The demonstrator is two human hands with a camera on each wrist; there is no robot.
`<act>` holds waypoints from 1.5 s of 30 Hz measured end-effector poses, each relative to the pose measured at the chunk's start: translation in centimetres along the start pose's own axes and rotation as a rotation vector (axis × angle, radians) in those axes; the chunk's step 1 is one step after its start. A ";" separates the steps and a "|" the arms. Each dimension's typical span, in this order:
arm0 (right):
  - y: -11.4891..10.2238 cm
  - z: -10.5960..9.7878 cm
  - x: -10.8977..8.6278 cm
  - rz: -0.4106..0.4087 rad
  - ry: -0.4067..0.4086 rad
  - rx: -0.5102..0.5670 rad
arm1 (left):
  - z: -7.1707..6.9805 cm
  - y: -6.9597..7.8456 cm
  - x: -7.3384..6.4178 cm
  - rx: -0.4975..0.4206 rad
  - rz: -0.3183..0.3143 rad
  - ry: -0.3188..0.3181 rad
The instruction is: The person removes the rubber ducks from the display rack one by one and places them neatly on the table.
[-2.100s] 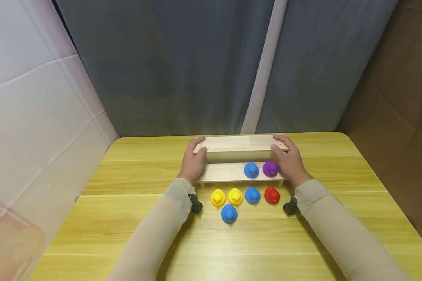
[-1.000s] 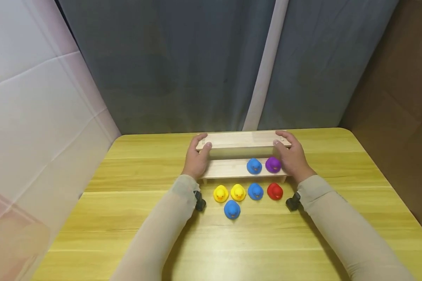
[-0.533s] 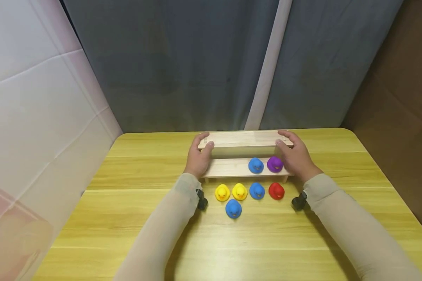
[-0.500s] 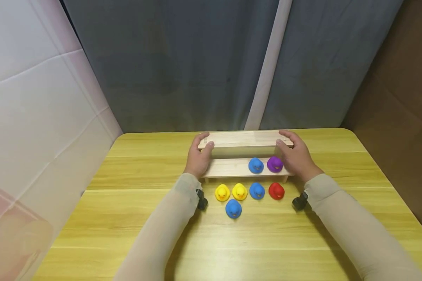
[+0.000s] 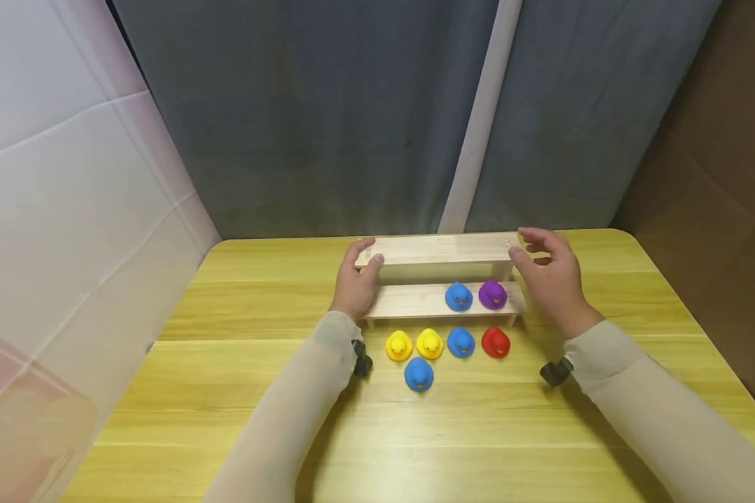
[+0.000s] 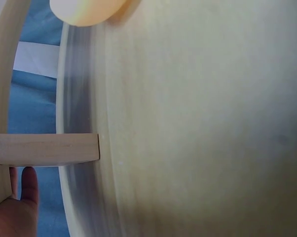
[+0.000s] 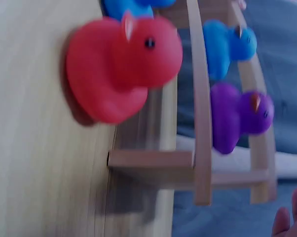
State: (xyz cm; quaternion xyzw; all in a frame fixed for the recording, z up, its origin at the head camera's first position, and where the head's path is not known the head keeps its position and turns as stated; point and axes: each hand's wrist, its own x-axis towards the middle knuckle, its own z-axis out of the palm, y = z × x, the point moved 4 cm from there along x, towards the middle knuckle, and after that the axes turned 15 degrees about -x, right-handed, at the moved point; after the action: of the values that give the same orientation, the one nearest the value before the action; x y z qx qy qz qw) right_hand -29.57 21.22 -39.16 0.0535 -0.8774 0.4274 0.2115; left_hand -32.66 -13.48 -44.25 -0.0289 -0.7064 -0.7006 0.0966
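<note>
A two-tier wooden display stand (image 5: 440,249) stands near the table's back edge. My left hand (image 5: 355,283) grips the left end of its upper tier, thumb in front and fingers behind. Just off the right end, my right hand (image 5: 554,283) hovers with loosely bent fingers, holding nothing. On the lower tier sit a blue rubber duck (image 5: 458,297) and a purple rubber duck (image 5: 493,295), both toward the right. In front, on the table, are two yellow ducks (image 5: 399,346), a blue duck (image 5: 461,342) and a red duck (image 5: 495,343) in a row. Another blue duck (image 5: 419,375) sits nearer.
The wooden table (image 5: 226,391) reaches out on both sides of the stand. Behind it hangs a grey-blue curtain (image 5: 327,126) with a pale strip. A white sheet (image 5: 69,209) walls the left side and a brown one (image 5: 698,154) the right.
My right hand has let go of the stand's right end and moved off to the right. The left hand keeps its grip. Stand and ducks hold their places; the view shifted slightly.
</note>
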 end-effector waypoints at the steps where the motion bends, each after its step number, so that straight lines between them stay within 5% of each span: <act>1: -0.3 0.0 -0.2 -0.012 -0.015 -0.012 | 0.0 0.0 0.0 0.000 0.000 0.000; 18: -2.4 2.7 -1.9 -0.376 -0.346 -0.233 | 0.0 0.0 0.1 0.016 0.009 0.008; 45: -2.5 4.4 -1.8 -0.370 -0.459 -0.474 | 0.5 0.0 0.2 0.016 0.011 0.008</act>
State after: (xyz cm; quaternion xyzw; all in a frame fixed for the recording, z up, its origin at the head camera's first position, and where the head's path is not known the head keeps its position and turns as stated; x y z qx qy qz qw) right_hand -28.70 16.13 -40.47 0.2551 -0.9520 0.1439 0.0894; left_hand -32.89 -12.98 -44.23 -0.0290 -0.7113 -0.6946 0.1035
